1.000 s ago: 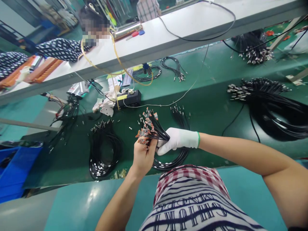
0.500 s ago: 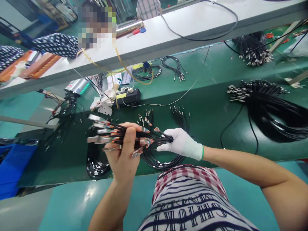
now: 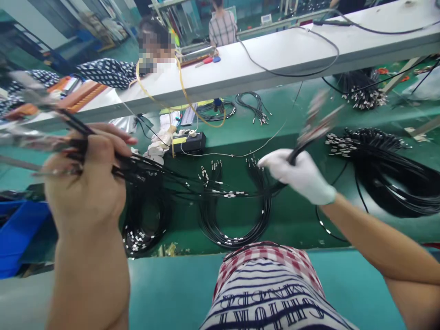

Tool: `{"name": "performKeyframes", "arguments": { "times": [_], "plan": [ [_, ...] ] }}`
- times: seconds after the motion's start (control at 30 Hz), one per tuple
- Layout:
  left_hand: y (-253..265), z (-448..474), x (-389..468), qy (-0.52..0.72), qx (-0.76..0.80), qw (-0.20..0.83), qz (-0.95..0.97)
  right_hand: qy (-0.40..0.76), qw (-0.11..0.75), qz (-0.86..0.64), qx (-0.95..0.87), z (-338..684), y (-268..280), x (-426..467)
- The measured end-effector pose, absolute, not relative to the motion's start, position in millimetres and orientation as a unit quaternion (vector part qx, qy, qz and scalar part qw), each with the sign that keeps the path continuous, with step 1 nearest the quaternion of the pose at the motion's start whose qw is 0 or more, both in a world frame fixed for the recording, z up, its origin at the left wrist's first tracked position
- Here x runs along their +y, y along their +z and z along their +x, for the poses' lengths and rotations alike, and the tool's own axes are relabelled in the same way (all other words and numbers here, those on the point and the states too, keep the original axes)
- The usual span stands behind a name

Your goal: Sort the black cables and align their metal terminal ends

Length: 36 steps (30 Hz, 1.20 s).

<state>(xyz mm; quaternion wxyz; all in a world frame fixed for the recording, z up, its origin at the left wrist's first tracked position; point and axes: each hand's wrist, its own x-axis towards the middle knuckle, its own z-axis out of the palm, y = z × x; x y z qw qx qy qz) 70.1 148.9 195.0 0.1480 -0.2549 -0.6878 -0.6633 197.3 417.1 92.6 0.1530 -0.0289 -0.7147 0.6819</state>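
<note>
The left hand (image 3: 92,169) is closing its fingers around one end of a bundle of black cables (image 3: 237,194), and the right hand (image 3: 302,176), wearing a white glove, is gripping the other end. The bundle is running between them above the green counter (image 3: 295,229); its tips are blurring at both ends. Work on it is apparently still going on, since it is being held up, while a U-shaped bundle (image 3: 206,224), a coiled bundle (image 3: 165,220) and a large bundle (image 3: 402,156) are lying on the counter. Whether those are finished, I cannot tell.

A black box (image 3: 190,142) is sitting farther back, below a raised white shelf (image 3: 268,55). Beyond it, a person in a spotted sleeve (image 3: 103,72) is sitting near an orange tray (image 3: 82,98), and a person in a checked shirt (image 3: 223,28) is facing away.
</note>
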Motion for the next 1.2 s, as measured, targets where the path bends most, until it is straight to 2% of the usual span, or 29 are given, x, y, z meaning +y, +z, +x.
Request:
{"name": "performKeyframes", "arguments": {
  "times": [0.07,0.1,0.27,0.47,0.57,0.73,0.87,0.93,0.97,1.03,1.13,1.2],
  "plan": [
    [201,58,142,-0.673,-0.687,0.087,-0.259,0.696,0.233,-0.020,-0.679,200,124,439],
    [202,55,142,-0.688,-0.679,0.052,-0.250,0.689,0.230,-0.017,-0.687,200,134,445],
    [187,62,176,-0.721,-0.660,-0.046,-0.207,0.670,0.080,-0.027,-0.738,186,144,440],
    [171,93,244,-0.575,-0.708,-0.204,-0.355,0.603,-0.117,-0.035,-0.789,164,145,395],
    [168,95,257,-0.592,-0.688,-0.227,-0.352,0.563,-0.157,-0.029,-0.811,170,137,388],
    [161,79,245,-0.679,-0.643,-0.225,-0.275,0.626,-0.053,0.032,-0.777,223,95,399],
    [158,72,227,-0.704,-0.614,-0.225,-0.275,0.677,0.124,-0.072,-0.722,257,59,413],
    [160,78,226,-0.724,-0.601,-0.223,-0.255,0.662,0.174,-0.157,-0.712,258,46,422],
    [161,83,229,-0.725,-0.597,-0.232,-0.252,0.636,0.161,-0.190,-0.730,256,42,425],
    [163,98,247,-0.701,-0.594,-0.275,-0.283,0.576,0.055,-0.192,-0.792,247,36,420],
    [155,126,291,-0.624,-0.575,-0.387,-0.359,0.531,-0.123,-0.076,-0.835,230,29,388],
    [145,139,320,-0.584,-0.559,-0.464,-0.362,0.545,-0.143,-0.019,-0.826,220,24,360]
  ]
}}
